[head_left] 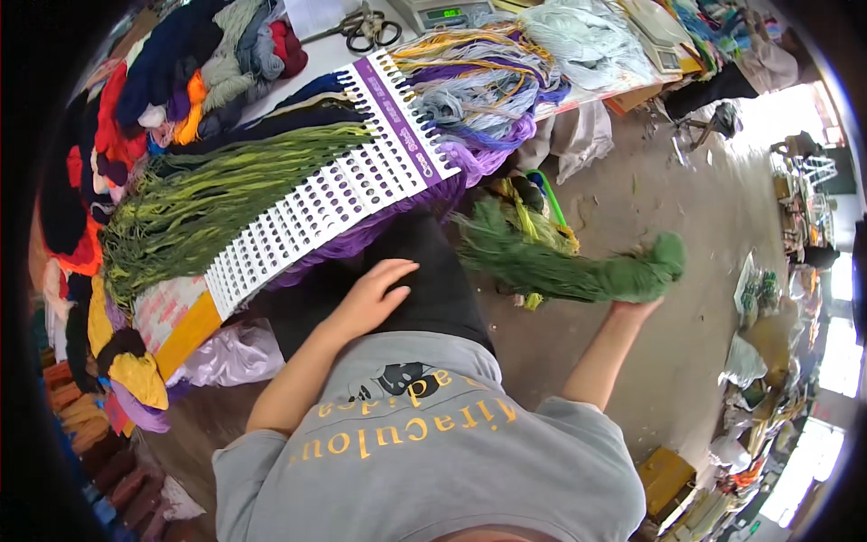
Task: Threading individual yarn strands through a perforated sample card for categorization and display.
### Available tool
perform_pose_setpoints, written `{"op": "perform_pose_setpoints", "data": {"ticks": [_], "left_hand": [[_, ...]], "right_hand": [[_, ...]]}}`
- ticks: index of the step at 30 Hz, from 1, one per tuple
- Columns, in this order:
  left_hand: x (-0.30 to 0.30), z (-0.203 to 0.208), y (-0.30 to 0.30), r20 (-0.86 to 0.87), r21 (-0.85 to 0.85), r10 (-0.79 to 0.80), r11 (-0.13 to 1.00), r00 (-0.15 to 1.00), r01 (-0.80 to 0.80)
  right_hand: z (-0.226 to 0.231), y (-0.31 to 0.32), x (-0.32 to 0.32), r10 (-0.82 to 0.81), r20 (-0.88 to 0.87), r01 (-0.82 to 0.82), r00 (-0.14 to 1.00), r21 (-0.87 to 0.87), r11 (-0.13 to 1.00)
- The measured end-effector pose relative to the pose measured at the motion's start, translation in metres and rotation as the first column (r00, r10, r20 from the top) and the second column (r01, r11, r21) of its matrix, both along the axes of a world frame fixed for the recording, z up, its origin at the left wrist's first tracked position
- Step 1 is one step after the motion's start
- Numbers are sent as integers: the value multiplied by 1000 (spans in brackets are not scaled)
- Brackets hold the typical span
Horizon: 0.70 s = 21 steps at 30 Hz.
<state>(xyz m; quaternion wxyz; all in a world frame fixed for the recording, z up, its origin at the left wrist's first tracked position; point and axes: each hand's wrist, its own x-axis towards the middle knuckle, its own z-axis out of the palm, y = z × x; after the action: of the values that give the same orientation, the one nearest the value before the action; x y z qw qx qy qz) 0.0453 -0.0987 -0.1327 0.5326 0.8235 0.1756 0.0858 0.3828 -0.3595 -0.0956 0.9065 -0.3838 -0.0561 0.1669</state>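
Observation:
My right hand (pixel 638 310) is closed round one end of a thick dark green skein of thread (pixel 569 266). The skein stretches leftward at my right side, above the floor, its loose strands toward my knee; it hides most of my right fingers. My left hand (pixel 375 294) lies over my black trousers, fingers stretched and holding nothing. Beyond it, white punched thread cards (pixel 312 208) overlap in a row at the table edge under a purple-striped card (pixel 393 117). Olive green threads (pixel 226 190) hang from their holes and spread left.
Scissors (pixel 373 30) and a digital scale (pixel 442 14) stand at the table's back. Purple, orange and pale blue threads (pixel 479 81) cover its right part. Coloured skeins (pixel 181 63) pile up at left. A green-rimmed container (pixel 549 199) with yellow-green yarn stands behind the dark green skein.

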Motion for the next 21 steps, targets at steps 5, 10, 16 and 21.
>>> {"op": "perform_pose_setpoints", "data": {"ticks": [5,10,16,21], "left_hand": [[-69,-12,17,-119,-288,334,889,935,-355],[-159,-9,31,-384,-442,662,480,644,-758],[-265,4,55,-413,-593,852,16,321,-805],[-360,-23,48,-277,-743,958,-164,76,-649]], "right_hand": [[-15,-23,63,-9,66,28,998,-291,956],[-98,38,115,562,267,-18,783,-894,449],[-269,140,111,875,-131,533,465,-748,-396],[-375,233,97,883,-214,503,417,-755,-420]]}}
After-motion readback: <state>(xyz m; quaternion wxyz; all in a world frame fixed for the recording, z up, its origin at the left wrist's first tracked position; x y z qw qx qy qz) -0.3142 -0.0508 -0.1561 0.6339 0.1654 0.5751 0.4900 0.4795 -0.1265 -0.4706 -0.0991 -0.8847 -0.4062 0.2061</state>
